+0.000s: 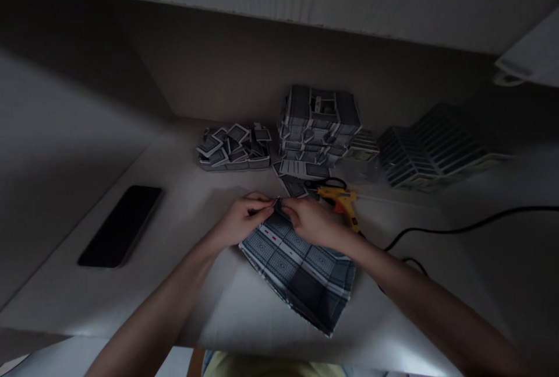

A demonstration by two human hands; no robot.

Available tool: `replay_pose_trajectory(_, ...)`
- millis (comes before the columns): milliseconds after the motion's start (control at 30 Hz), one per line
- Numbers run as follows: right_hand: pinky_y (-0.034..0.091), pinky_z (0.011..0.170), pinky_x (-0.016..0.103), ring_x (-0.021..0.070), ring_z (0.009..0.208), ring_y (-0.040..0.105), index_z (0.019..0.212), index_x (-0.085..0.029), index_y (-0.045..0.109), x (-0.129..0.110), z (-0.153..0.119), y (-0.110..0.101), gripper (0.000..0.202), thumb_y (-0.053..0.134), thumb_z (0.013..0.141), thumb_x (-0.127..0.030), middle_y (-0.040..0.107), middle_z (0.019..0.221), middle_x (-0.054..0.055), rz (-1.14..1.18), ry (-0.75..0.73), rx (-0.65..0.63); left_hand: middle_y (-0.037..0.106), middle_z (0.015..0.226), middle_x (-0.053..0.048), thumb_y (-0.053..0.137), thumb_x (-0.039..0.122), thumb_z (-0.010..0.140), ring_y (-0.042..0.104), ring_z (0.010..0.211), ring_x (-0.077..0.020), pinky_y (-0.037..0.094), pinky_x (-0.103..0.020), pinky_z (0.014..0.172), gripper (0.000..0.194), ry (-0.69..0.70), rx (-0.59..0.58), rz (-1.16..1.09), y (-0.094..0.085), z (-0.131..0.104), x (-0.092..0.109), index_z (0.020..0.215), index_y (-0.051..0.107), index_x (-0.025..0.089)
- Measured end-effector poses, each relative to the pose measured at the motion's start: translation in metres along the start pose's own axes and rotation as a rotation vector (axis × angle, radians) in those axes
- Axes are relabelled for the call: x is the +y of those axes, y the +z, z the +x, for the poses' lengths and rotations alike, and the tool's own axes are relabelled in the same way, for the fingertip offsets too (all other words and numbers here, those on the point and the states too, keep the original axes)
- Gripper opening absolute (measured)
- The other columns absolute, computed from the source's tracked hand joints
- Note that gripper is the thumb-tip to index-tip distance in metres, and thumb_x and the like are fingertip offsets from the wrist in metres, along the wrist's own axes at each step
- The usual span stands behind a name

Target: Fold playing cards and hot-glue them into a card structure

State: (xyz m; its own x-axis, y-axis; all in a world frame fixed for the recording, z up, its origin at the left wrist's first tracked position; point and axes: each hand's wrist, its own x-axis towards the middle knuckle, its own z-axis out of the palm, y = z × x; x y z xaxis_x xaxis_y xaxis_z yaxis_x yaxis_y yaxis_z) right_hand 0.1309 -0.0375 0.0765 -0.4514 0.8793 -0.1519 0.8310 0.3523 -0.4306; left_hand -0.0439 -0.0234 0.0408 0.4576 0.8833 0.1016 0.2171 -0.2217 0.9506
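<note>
A panel of joined playing cards (301, 260), dark patterned backs up, lies slanted on the table in front of me. At its upper corner my left hand (244, 217) pinches the edge between thumb and fingers. Close beside it, my right hand (310, 219) is closed on the same corner, its palm over part of the panel. A small dark folded piece shows between the fingertips; whether it is a separate card I cannot tell. Just past my right hand lies a yellow glue gun (338, 195) with a red-orange trigger, and dark-handled scissors (327, 183) lie partly behind it.
Behind, a box built of cards (321, 123) stands beside a tray heaped with loose cards (236, 144). Stacked card packs (432, 150) are at the right. A black phone (122, 225) lies left. A black cable (458, 228) crosses the right side. A shelf edge (279, 10) overhangs.
</note>
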Motion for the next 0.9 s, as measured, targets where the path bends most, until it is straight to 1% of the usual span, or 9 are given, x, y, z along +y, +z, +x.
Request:
replay_pose_trajectory(200, 0.025, 0.051, 0.024, 0.0152, 0.068, 0.059, 0.087, -0.015, 0.059, 0.000, 0.001, 0.002, 0.019, 0.041, 0.082, -0.014, 0.066, 0.078, 0.009, -0.063, -0.003, 0.008, 0.063, 0.090, -0.007, 0.055, 0.032, 0.079, 0.057, 0.087, -0.0161, 0.044, -0.026, 0.078, 0.022, -0.002, -0.006, -0.015, 0.001, 0.000, -0.001, 0.087, 0.071, 0.018)
replay_pose_trajectory(400, 0.028, 0.053, 0.023, 0.0171, 0.072, 0.060, 0.088, -0.013, 0.059, -0.005, 0.001, -0.006, 0.017, 0.044, 0.079, -0.013, 0.067, 0.081, 0.011, -0.090, -0.051, -0.049, 0.060, 0.084, -0.005, 0.056, 0.035, 0.077, 0.055, 0.085, -0.0159, 0.043, -0.027, 0.078, 0.023, 0.016, -0.010, 0.005, 0.002, -0.001, -0.001, 0.081, 0.071, 0.019)
replay_pose_trajectory(567, 0.028, 0.053, 0.024, 0.0171, 0.070, 0.060, 0.086, -0.013, 0.060, -0.005, 0.003, -0.007, 0.016, 0.045, 0.078, -0.014, 0.067, 0.079, 0.011, -0.077, -0.048, -0.063, 0.058, 0.084, -0.005, 0.056, 0.036, 0.078, 0.052, 0.087, -0.0157, 0.041, -0.027, 0.080, 0.023, 0.036, -0.029, 0.031, 0.001, 0.001, -0.001, 0.078, 0.071, 0.019)
replay_pose_trajectory(733, 0.030, 0.055, 0.023, 0.0151, 0.067, 0.057, 0.086, -0.013, 0.060, -0.003, 0.002, -0.004, 0.019, 0.043, 0.078, -0.014, 0.067, 0.079, 0.010, -0.013, -0.057, -0.025, 0.056, 0.087, -0.004, 0.056, 0.034, 0.078, 0.052, 0.088, -0.0152, 0.040, -0.027, 0.081, 0.021, 0.049, -0.034, 0.014, 0.003, 0.001, -0.005, 0.082, 0.071, 0.020)
replay_pose_trajectory(900, 0.031, 0.055, 0.022, 0.0150, 0.068, 0.057, 0.087, -0.014, 0.061, 0.001, -0.001, -0.004, 0.020, 0.042, 0.079, -0.016, 0.066, 0.078, 0.008, 0.050, -0.074, -0.003, 0.058, 0.090, -0.005, 0.058, 0.032, 0.077, 0.053, 0.090, -0.0160, 0.040, -0.028, 0.082, 0.021, 0.024, 0.007, -0.054, 0.005, 0.000, -0.010, 0.089, 0.070, 0.020)
